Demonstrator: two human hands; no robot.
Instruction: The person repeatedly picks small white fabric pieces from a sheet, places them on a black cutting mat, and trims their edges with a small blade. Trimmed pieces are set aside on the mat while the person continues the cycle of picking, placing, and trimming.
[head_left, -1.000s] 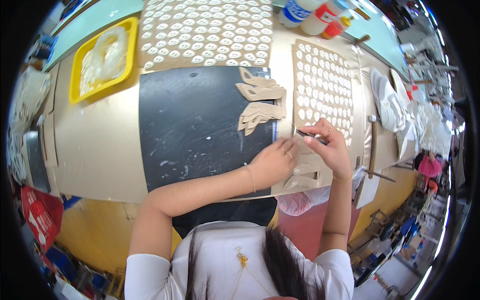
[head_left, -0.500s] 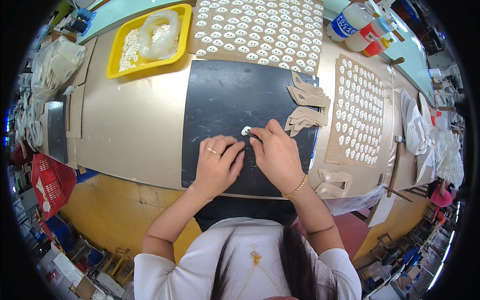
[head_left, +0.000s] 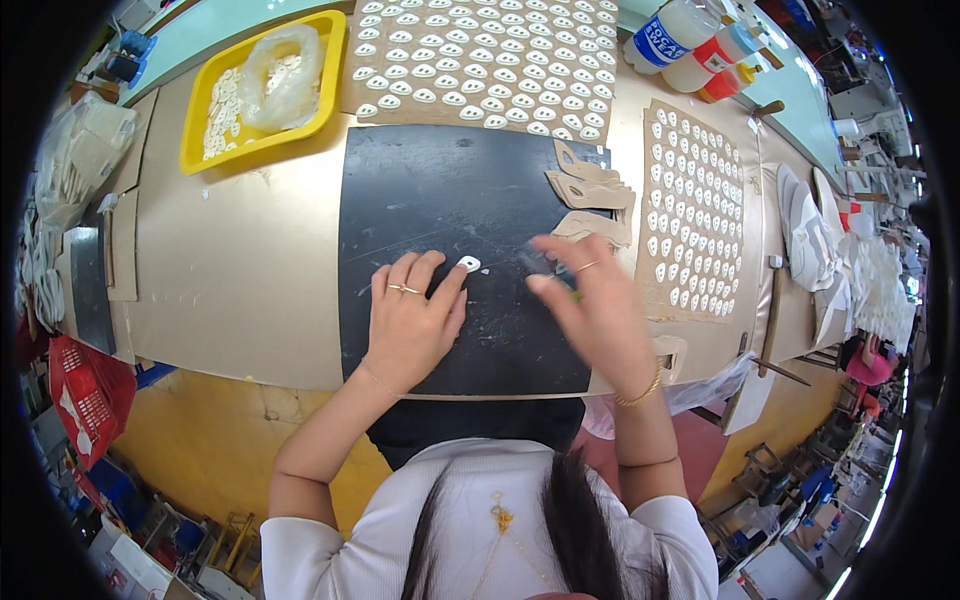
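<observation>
R hand has just moved right, off the small white holed piece, leaving only L hand on it: fingers loosely spread, one tip touching it atop black mat. R grip blurred, can't tell.

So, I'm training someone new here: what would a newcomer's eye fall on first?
Probably the bright yellow plastic tray at upper left, holding small off-white pieces. Then the brown rectangular sheet at top centre, dotted with rows of white oval pieces. On the flat black mat, one white piece lies right by the left hand.
</observation>
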